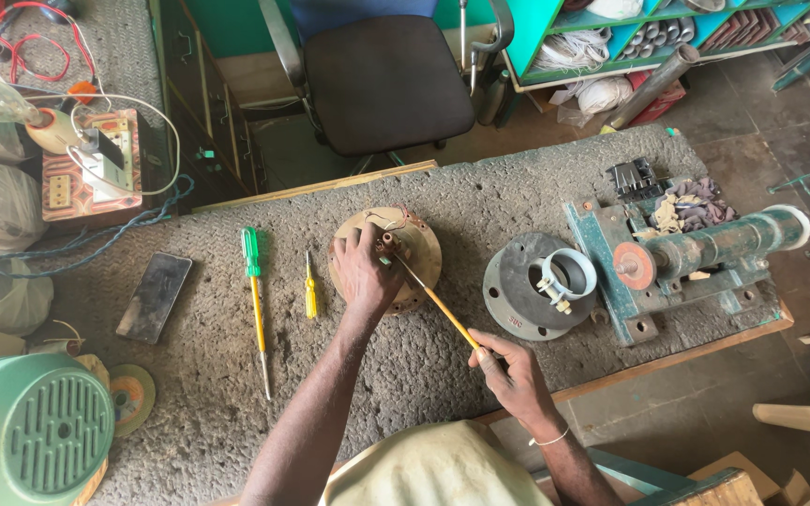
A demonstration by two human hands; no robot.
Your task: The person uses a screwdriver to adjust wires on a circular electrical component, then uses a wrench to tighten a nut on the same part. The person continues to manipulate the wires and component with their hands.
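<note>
Left hand point(365, 272) reaching forward, fingers curled, palm down; right hand point(510, 368) nearer the body, fingers pinched shut, wrist bent.

On the surface point(480, 197): green-handled screwdriver point(255, 302), small yellow screwdriver point(310, 290), dark phone point(154, 297), grey flange point(525, 292) with white ring point(569, 273), teal winding machine point(696, 253). Black chair point(382, 80) behind.

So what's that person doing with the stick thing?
A person sits at a rough bench. Their left hand holds down a round tan disc, and their right hand holds a thin yellow tool with its tip poked into the disc's middle. Two screwdrivers and a phone lie to the left, untouched.
</note>
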